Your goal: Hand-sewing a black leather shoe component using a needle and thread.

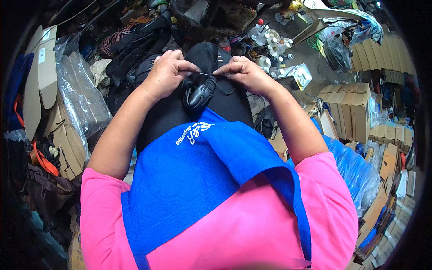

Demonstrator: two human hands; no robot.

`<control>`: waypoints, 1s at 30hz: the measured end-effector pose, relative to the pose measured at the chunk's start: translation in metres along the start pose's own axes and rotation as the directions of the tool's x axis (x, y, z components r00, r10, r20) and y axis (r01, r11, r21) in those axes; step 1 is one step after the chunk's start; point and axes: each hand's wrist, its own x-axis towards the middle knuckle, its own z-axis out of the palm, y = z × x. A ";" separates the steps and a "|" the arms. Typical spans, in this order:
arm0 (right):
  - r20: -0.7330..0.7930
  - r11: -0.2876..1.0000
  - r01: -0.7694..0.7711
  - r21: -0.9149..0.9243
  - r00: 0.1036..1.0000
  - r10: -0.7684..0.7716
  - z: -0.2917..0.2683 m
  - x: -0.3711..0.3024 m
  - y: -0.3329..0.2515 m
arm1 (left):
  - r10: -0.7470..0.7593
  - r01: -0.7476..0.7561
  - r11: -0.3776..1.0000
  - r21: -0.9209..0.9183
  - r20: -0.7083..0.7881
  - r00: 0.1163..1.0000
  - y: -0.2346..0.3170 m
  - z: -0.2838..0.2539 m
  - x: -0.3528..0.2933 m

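Observation:
A black shoe (196, 97) rests on my lap between my dark-clad thighs, its lower end smooth and shiny. Thin black lace crosses its upper part, and a loose loop hangs to the right. My left hand (167, 74) is closed in a pinch at the shoe's left side, with a thin, pale-tipped piece of the lace at the fingertips. From the other side my right hand (250, 77) pinches close to the same spot; its fingertips meet at the dark lace. The two hands are a short gap apart. A blue apron (180, 180) covers my front below the shoe.
Several bottles (272, 45) with white caps stand ahead to the right, near a white container (299, 76). Cardboard boxes (351, 110) are stacked at right. Clear plastic (83, 90) and cardboard sheets (42, 67) lean at left. Dark bags and coiled cord (118, 41) lie ahead left.

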 end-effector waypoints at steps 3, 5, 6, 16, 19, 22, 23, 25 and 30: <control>-0.005 1.000 -0.009 0.024 1.000 0.009 0.000 0.000 0.001 | 0.014 -0.014 1.000 0.003 0.010 1.000 -0.002 0.002 0.001; 0.031 0.998 -0.007 0.058 1.000 0.005 0.000 0.001 0.006 | 0.030 -0.030 1.000 0.008 0.016 0.999 -0.003 0.002 0.004; 0.033 0.998 -0.006 0.057 0.999 0.004 0.000 0.001 0.006 | -0.008 0.010 1.000 -0.029 0.061 0.998 -0.002 0.002 0.005; 0.125 0.975 -0.073 0.208 0.991 0.047 -0.003 0.010 0.008 | 0.012 0.041 0.964 -0.261 0.199 0.980 -0.015 0.010 0.028; 0.136 0.983 -0.051 0.178 0.990 0.027 -0.004 0.015 0.011 | 0.036 0.019 0.968 -0.250 0.212 0.977 -0.011 0.006 0.033; 0.072 0.999 0.015 0.045 0.997 -0.018 -0.003 0.022 0.007 | 0.332 -0.347 0.931 0.115 0.130 0.934 -0.003 -0.006 0.040; 0.069 0.999 -0.011 0.048 0.998 0.008 -0.003 0.019 0.004 | 0.345 -0.358 0.921 0.151 0.107 0.932 -0.001 -0.005 0.036; 0.040 1.000 -0.021 0.010 0.999 0.021 -0.003 0.014 -0.002 | 0.322 -0.329 0.926 0.186 0.068 0.944 0.003 -0.006 0.029; -0.074 0.998 -0.056 0.035 0.996 0.058 0.009 -0.006 -0.008 | -0.080 0.081 0.995 -0.062 0.015 0.997 0.014 -0.002 -0.009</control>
